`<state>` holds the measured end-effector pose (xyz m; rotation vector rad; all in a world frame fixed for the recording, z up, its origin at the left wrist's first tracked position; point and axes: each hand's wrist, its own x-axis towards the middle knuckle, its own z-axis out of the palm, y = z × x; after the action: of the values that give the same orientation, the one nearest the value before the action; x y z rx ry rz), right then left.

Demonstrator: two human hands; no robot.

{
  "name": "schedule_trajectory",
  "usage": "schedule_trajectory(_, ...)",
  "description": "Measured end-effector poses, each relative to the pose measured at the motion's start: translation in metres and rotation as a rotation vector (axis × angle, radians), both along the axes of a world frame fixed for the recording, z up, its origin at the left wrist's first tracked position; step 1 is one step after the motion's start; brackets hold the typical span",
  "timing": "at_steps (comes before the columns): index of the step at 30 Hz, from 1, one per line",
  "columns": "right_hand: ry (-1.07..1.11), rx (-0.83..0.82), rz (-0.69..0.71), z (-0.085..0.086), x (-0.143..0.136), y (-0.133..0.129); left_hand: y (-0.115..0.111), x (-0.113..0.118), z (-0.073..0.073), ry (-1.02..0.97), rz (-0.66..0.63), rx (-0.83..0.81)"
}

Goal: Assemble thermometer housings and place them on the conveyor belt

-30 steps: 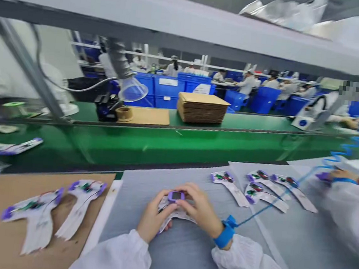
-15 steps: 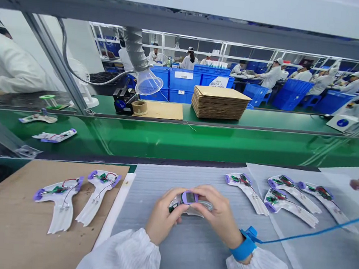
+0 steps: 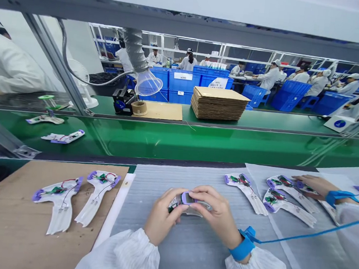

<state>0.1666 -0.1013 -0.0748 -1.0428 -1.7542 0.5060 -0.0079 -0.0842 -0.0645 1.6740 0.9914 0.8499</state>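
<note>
In the middle of the bench my left hand [image 3: 162, 216] and my right hand [image 3: 215, 209] both grip one white and purple gun-shaped device housing [image 3: 187, 198], like a forehead thermometer. Its small grey screen faces up between my thumbs and fingers; a green circuit board peeks out beside my left fingers. Most of its body is hidden by my hands. A blue wrist strap [image 3: 243, 245] with a cord circles my right wrist. To the right, several half shells with wired boards lie on the white foam sheet, the nearest shell [image 3: 246, 192] closest to my right hand.
Two wired half shells [image 3: 62, 207] lie on the cardboard [image 3: 7, 215] at left. More shells [image 3: 65, 136] sit on the green belt [image 3: 166, 139]. A co-worker's hand [image 3: 317, 185] rests on a shell at right. Stacked cardboard [image 3: 218, 105] and a funnel-ended hose [image 3: 149, 83] are beyond.
The co-worker's hand at right has come leftward onto a shell, and purple parts now show behind it. Shells on the green belt have shifted right. My hands stay on the housing, almost still.
</note>
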Motion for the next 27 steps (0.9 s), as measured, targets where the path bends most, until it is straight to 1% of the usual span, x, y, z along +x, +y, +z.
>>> schedule_trajectory(3, 0.004, -0.010, 0.018, 0.003, 0.002, 0.000, 0.000, 0.000, 0.000, 0.004, -0.002, 0.007)
schedule_trajectory(6, 0.006, -0.017, 0.014, 0.010, 0.005, 0.001, 0.000, 0.000, 0.001, 0.014, -0.007, 0.027)
schedule_trajectory(9, 0.049, -0.007, -0.043, 0.015, 0.006, 0.000, -0.001, 0.001, 0.003, 0.060, -0.025, 0.094)
schedule_trajectory(11, 0.058, -0.016, -0.049, 0.017, 0.006, -0.001, -0.002, 0.001, 0.004, 0.099, -0.037, 0.149)
schedule_trajectory(15, 0.028, -0.042, -0.002, 0.017, 0.004, -0.001, -0.003, 0.001, 0.006, 0.141, -0.053, 0.222)
schedule_trajectory(20, -0.059, -0.050, -0.005, 0.019, 0.003, -0.003, -0.004, 0.002, 0.010, 0.169, -0.091, 0.277)
schedule_trajectory(23, -0.132, -0.025, -0.014, 0.019, 0.000, -0.005, -0.006, 0.004, 0.010, 0.140, -0.049, 0.225)
schedule_trajectory(27, -0.166, -0.009, 0.013, 0.020, -0.006, -0.010, -0.007, 0.006, 0.006, 0.039, 0.041, 0.051)
